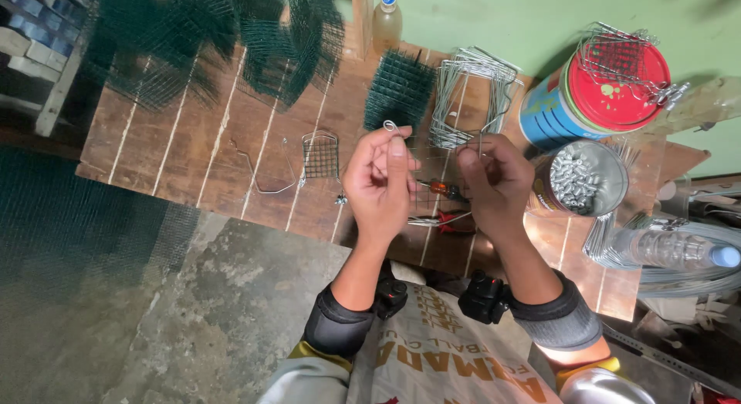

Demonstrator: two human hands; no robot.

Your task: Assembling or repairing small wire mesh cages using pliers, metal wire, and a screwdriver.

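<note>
both hands meet above the wooden board [193, 153]: left hand [380, 180] pinches a thin looped wire [391, 127] between thumb and fingers, right hand [494, 180] is closed on a bent wire piece [472, 145]. a small mesh panel [321, 156] lies just left, a tin of screws [580, 179] to the right.
</note>
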